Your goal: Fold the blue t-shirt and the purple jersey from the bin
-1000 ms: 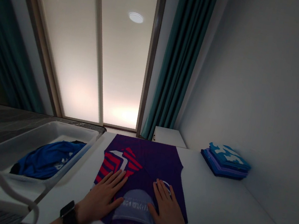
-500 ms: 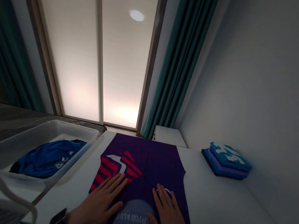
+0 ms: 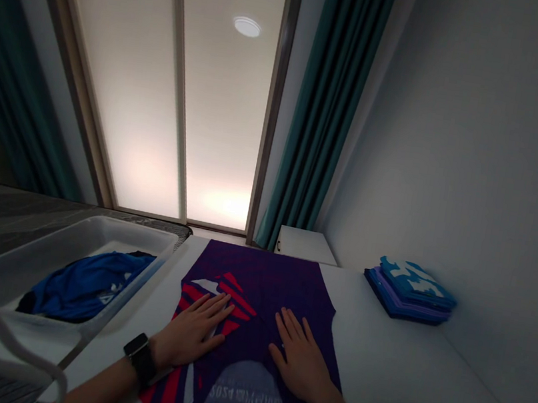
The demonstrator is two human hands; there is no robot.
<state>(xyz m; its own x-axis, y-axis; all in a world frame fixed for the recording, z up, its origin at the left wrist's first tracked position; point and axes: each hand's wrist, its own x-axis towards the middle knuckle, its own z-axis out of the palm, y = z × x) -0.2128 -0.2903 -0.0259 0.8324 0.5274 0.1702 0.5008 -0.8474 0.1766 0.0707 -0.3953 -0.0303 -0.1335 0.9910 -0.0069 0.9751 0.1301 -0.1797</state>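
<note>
From my end, I'd call this a room in a home, though I can't tell which one. I see teal curtains (image 3: 329,116) hanging either side of tall frosted glass panels (image 3: 218,120), a plain pale wall (image 3: 482,159) on the right, and a small cabinet (image 3: 307,245) just past the white table (image 3: 387,387). Everyday clothing fits that too: a purple shirt (image 3: 267,282) spread flat, folded clothes (image 3: 413,298) stacked near the wall, a blue garment (image 3: 87,283) in a plastic tub (image 3: 11,267).

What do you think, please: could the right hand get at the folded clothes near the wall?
Probably yes: the right hand rests on the shirt, with nothing standing between it and the folded clothes.
</note>
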